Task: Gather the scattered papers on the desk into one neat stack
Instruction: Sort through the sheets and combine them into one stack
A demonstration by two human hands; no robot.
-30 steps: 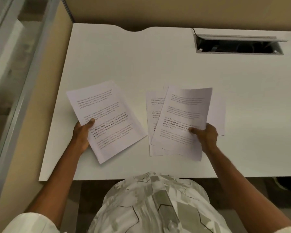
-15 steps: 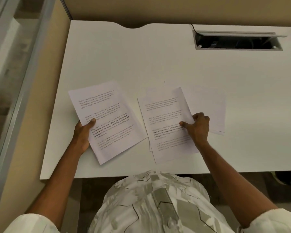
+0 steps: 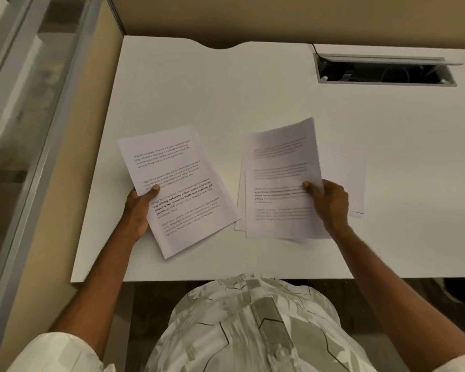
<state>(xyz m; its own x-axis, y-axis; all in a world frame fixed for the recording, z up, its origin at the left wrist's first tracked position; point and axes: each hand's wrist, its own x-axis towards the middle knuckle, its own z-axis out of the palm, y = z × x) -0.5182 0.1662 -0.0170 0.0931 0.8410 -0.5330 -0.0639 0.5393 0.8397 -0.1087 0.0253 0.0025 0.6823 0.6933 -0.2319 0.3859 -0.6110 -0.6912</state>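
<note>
My left hand (image 3: 138, 210) grips the left edge of a printed sheet (image 3: 180, 189), thumb on top; it lies tilted at the desk's left. My right hand (image 3: 330, 202) pinches a second printed sheet (image 3: 282, 181) by its right edge, lifted and curved above a loose pile of papers (image 3: 240, 210). More white sheets (image 3: 346, 170) lie flat to the right, partly under that hand. All rest on the white desk (image 3: 226, 98).
An open cable tray (image 3: 384, 72) is cut into the desk's back right. A beige partition (image 3: 253, 14) bounds the rear, and a glass-and-metal panel (image 3: 38, 130) runs along the left. The desk's front edge is close to my body.
My right hand has pulled its sheet back to the right and lifted it off the pile; the sheet is now curved and blurred. The left hand and its sheet have stayed put.
</note>
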